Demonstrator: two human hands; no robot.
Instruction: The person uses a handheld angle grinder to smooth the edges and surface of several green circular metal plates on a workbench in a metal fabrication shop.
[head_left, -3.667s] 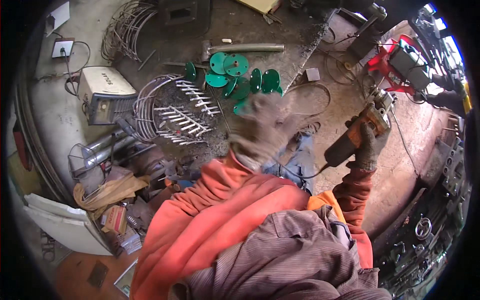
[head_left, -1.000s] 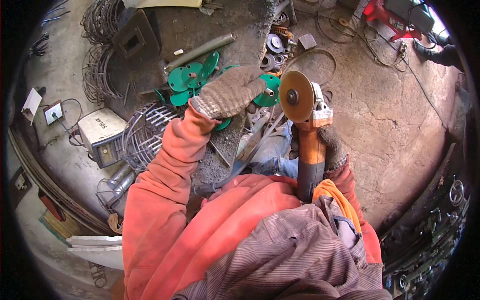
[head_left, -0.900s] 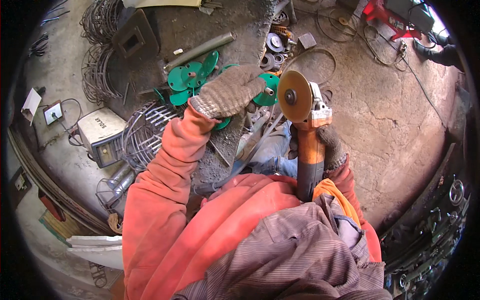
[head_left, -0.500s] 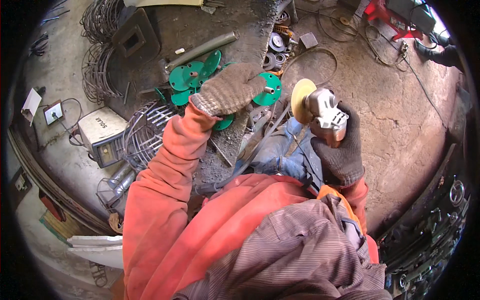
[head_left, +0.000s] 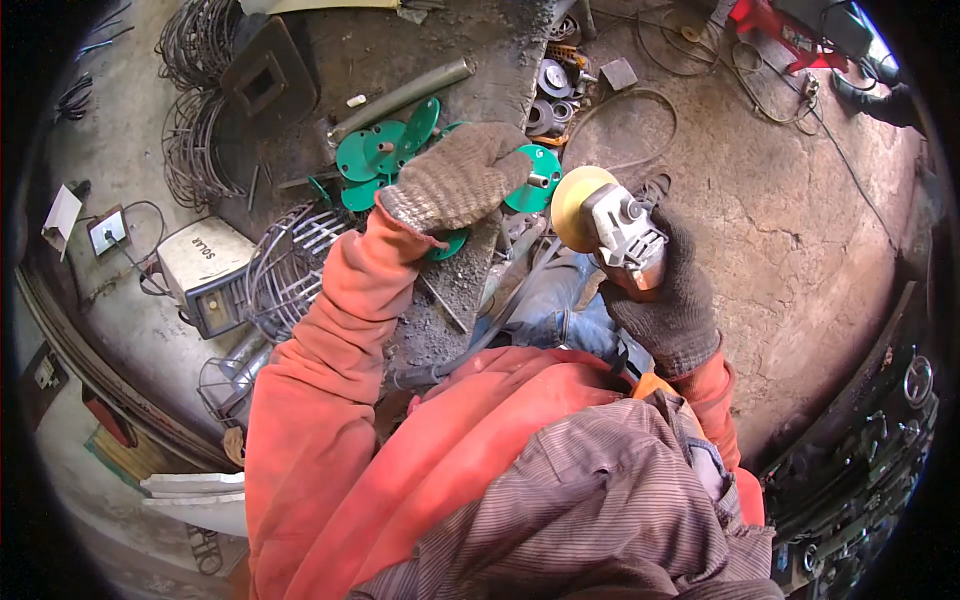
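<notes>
My left hand (head_left: pixel 455 185), in a knitted glove, lies curled over a green round disc (head_left: pixel 537 182) with a short metal stub, gripping its edge on the dark workbench (head_left: pixel 450 60). More green discs (head_left: pixel 375 155) lie piled just left of it. My right hand (head_left: pixel 672 305), in a dark glove, grips the body of an angle grinder (head_left: pixel 625 232). Its yellowish wheel (head_left: pixel 572 205) stands on edge right beside the held disc. I cannot tell whether the wheel touches it.
A grey pipe (head_left: pixel 400 95) lies on the bench. Left of it are a welding machine (head_left: pixel 205 275), wire guards (head_left: pixel 290 270) and wire coils (head_left: pixel 195 40). Cables (head_left: pixel 640 100) and a red tool (head_left: pixel 770 20) lie on the concrete floor. Another person's shoe (head_left: pixel 880 95) shows at top right.
The grinder has swung from upright, wheel facing up, to tilted with its wheel turned toward the green disc. My right hand shifted along its body. My left hand stayed on the disc.
</notes>
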